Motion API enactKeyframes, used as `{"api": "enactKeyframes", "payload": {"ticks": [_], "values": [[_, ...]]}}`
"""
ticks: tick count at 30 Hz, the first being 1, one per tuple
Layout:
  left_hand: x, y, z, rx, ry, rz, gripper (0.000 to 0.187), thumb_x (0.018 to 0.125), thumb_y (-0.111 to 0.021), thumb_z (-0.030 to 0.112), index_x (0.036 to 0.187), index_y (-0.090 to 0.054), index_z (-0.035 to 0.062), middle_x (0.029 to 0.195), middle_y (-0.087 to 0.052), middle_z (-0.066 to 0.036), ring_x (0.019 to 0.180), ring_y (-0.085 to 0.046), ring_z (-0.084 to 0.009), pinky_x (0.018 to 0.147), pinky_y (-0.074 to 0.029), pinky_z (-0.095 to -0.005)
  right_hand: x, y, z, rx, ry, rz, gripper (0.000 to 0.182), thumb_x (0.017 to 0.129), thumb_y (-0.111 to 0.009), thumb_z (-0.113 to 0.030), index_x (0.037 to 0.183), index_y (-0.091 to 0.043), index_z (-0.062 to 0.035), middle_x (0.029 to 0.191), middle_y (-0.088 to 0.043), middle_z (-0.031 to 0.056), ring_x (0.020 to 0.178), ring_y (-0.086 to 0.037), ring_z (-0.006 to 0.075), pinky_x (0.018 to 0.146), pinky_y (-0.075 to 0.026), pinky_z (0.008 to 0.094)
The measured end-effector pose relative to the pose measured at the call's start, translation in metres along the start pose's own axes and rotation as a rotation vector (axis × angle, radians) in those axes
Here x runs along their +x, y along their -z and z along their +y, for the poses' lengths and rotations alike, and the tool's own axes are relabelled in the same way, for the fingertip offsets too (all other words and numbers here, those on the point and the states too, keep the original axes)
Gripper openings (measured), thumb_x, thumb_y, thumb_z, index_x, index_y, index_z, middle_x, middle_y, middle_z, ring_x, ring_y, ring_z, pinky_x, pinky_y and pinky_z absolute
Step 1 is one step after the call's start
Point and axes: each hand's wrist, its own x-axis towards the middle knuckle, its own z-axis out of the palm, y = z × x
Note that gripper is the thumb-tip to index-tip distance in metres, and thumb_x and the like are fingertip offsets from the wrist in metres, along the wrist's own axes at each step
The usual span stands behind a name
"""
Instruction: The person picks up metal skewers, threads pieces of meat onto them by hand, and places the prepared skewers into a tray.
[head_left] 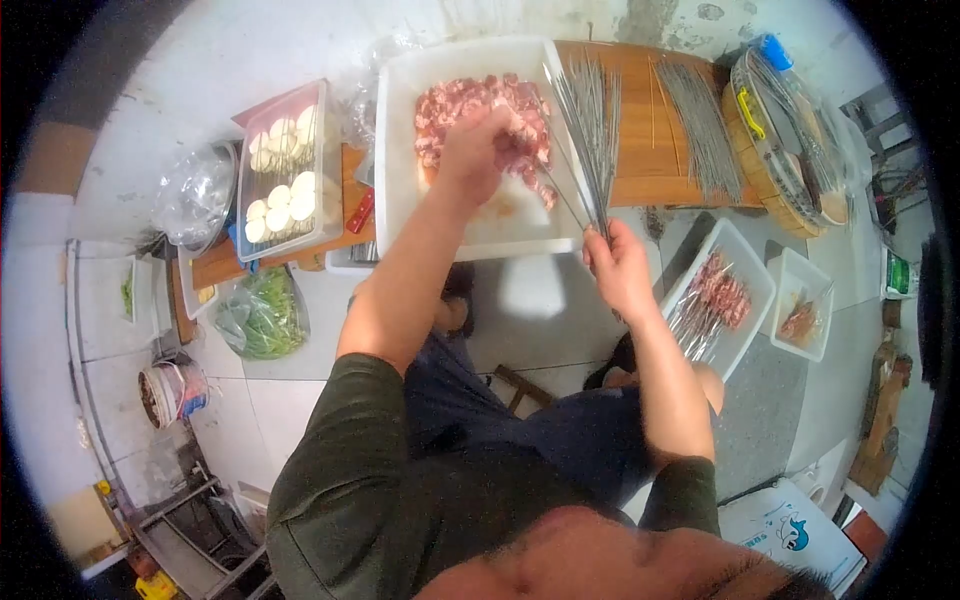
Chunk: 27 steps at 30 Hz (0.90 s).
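While meat (448,98) at the view's twelve o'clock, in the white tub (500,238), seems mid-threading, calling for a steady skewer (566,200), the left hand (474,158), nearly closed, pinches some; at four o'clock from it, the right hand (621,268), fingers curled, grips a skewer bundle (592,135)

A stained white wall (680,22) is rising behind the brown wooden surface (640,160); pale grey tiles (320,330) are covering the floor.
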Motion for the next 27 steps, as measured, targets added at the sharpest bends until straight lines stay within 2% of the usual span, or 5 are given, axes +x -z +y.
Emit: {"api": "enactKeyframes", "payload": {"ticks": [2, 5, 14, 21, 27], "values": [[-0.001, 0.001, 0.004, 0.018, 0.011, -0.058, 0.018, 0.098, -0.056, 0.019, 0.09, -0.06, 0.0038, 0.088, -0.067, -0.008, 0.076, -0.066, -0.0205, 0.072, -0.056, -0.0373, 0.0, -0.002, 0.002, 0.003, 0.027, -0.004, 0.019, 0.1, -0.055, -0.019, 0.087, -0.053, -0.0054, 0.069, -0.053, -0.0035, 0.058, -0.045, 0.0045, 0.052, -0.036, 0.0217], [-0.003, -0.004, 0.003, 0.061, -0.02, -0.047, 0.018, 0.098, -0.055, 0.02, 0.091, -0.06, 0.0036, 0.088, -0.067, -0.008, 0.076, -0.066, -0.0207, 0.071, -0.056, -0.0371, 0.0, -0.001, 0.004, -0.062, -0.004, 0.006, 0.02, 0.095, -0.058, -0.019, 0.093, -0.059, 0.0002, 0.068, -0.06, 0.0039, 0.064, -0.053, 0.0118, 0.061, -0.045, 0.03], [-0.004, -0.013, -0.003, 0.082, -0.023, -0.001, 0.019, 0.098, -0.054, 0.019, 0.09, -0.059, 0.0025, 0.083, -0.066, -0.009, 0.075, -0.065, -0.0193, 0.07, -0.056, -0.0353, 0.003, -0.006, -0.004, -0.017, -0.038, 0.023, 0.02, 0.096, -0.057, -0.02, 0.092, -0.058, 0.0002, 0.068, -0.061, 0.0047, 0.065, -0.055, 0.0128, 0.062, -0.046, 0.0303], [0.003, -0.006, -0.018, 0.122, 0.069, -0.019, 0.016, 0.096, -0.058, 0.017, 0.091, -0.061, 0.0021, 0.084, -0.066, -0.007, 0.075, -0.065, -0.0169, 0.068, -0.055, -0.0318, 0.008, -0.009, 0.0, 0.079, -0.024, 0.001, 0.021, 0.099, -0.056, -0.019, 0.084, -0.052, -0.0049, 0.067, -0.055, -0.0015, 0.056, -0.048, 0.0063, 0.052, -0.038, 0.0225], [0.034, 0.037, -0.018, 0.046, 0.103, -0.284, 0.022, 0.097, -0.055, 0.02, 0.093, -0.064, 0.0001, 0.088, -0.066, -0.008, 0.074, -0.062, -0.0183, 0.07, -0.055, -0.0356, 0.01, 0.001, 0.0, 0.056, -0.035, 0.031, 0.02, 0.096, -0.056, -0.02, 0.091, -0.057, -0.0007, 0.067, -0.059, 0.0027, 0.062, -0.054, 0.0108, 0.059, -0.044, 0.0284]]}}
